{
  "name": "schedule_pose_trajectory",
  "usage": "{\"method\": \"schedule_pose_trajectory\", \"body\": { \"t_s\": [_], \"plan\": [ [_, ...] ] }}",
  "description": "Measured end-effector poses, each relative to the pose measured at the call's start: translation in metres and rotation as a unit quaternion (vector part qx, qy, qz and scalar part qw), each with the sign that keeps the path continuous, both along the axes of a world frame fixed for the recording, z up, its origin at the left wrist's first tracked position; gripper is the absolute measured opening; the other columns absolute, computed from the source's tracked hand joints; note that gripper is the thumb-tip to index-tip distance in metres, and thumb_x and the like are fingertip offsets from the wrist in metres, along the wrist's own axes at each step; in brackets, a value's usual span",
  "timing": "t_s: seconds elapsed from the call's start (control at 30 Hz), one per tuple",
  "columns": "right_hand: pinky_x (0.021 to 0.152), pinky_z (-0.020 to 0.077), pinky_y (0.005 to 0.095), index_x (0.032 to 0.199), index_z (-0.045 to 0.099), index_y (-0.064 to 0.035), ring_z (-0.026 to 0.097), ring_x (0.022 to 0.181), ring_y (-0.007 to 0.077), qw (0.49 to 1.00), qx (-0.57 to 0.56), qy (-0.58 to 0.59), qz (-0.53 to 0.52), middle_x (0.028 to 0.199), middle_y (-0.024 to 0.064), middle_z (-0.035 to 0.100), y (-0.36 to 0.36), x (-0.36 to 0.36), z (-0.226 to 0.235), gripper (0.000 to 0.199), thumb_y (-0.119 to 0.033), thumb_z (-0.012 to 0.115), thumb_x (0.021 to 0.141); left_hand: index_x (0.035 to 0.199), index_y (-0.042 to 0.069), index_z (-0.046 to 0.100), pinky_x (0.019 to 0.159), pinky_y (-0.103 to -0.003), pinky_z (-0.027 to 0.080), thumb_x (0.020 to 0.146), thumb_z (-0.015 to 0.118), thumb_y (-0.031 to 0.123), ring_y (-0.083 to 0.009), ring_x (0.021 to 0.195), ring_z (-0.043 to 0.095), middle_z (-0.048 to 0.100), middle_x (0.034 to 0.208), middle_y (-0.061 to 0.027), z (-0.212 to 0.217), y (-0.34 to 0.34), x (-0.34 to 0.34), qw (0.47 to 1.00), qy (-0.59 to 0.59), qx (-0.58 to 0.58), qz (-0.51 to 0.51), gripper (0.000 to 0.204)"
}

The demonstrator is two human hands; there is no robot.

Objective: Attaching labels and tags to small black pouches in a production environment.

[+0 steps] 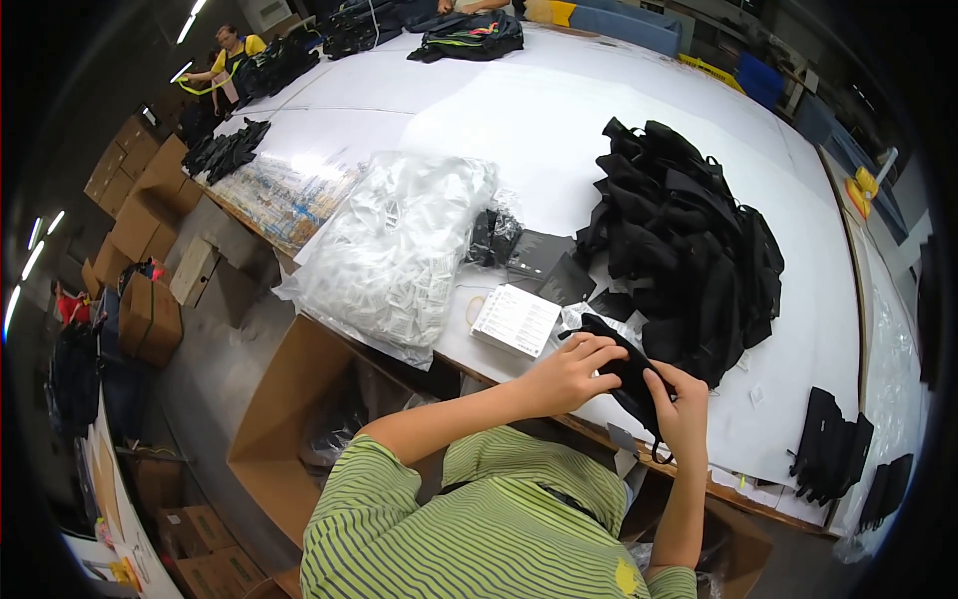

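Between my two hands, at the table's near edge, is a small black fabric item [631, 384] with a thin loop hanging from its lower end; its exact kind is unclear. My left hand [576, 373] grips its upper left side with bent fingers. Thumb and fingers of my right hand [681, 403] pinch its right side. Just left of the hands stands a stack of white printed cards [515, 319]. Behind the hands rises a large heap of similar black fabric items [679, 230]. Dark flat cards [539, 256] lie between heap and stack.
A big clear bag full of white tags [394, 250] lies on the white table [519, 110] to the left. Black pieces [832, 445] are stacked at the right edge. Below the table is an open cardboard box [279, 419]. A person in yellow [238, 50] stands far left.
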State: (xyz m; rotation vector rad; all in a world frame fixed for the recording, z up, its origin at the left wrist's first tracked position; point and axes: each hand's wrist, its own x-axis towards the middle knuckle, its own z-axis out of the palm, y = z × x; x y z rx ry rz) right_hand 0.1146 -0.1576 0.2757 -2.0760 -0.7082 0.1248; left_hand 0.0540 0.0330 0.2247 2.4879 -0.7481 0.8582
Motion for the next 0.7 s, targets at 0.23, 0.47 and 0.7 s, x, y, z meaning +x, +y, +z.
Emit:
{"method": "schedule_pose_trajectory", "body": {
  "t_s": [0.23, 0.47, 0.7],
  "plan": [
    [0.058, 0.0456, 0.0267, 0.091, 0.065, 0.005, 0.06, 0.058, 0.0231, 0.999, 0.007, 0.019, 0.028, 0.075, 0.0177, 0.065, -0.001, -0.002, -0.001, 0.019, -0.012, 0.063, 0.082, 0.09, 0.005, 0.06, 0.082, -0.032, 0.041, 0.074, 0.068, 0.014, -0.0185, 0.082, 0.056, 0.058, 0.088, -0.0037, 0.002, 0.0, 0.001, 0.998, 0.052, -0.031, -0.018, 0.02],
    [0.055, 0.0442, 0.0261, 0.09, 0.065, 0.0054, 0.058, 0.055, 0.0181, 0.998, 0.031, 0.046, 0.025, 0.07, 0.0164, 0.064, -0.005, -0.001, -0.008, 0.019, -0.012, 0.064, 0.082, 0.087, 0.006, 0.06, 0.073, -0.03, 0.042, 0.072, 0.068, 0.011, -0.0167, 0.076, 0.055, 0.057, 0.081, -0.0009, -0.002, -0.001, 0.003, 0.998, 0.027, -0.002, -0.049, 0.017],
    [0.054, 0.0419, 0.0262, 0.09, 0.064, 0.0055, 0.055, 0.053, 0.0171, 0.996, 0.037, 0.079, 0.021, 0.066, 0.0149, 0.062, -0.002, 0.004, -0.016, 0.019, -0.011, 0.063, 0.082, 0.085, 0.006, 0.059, 0.066, -0.031, 0.042, 0.07, 0.064, 0.008, -0.0179, 0.073, 0.055, 0.057, 0.083, -0.0021, 0.001, -0.004, 0.001, 0.994, 0.09, 0.024, -0.052, 0.016]
  ]
}}
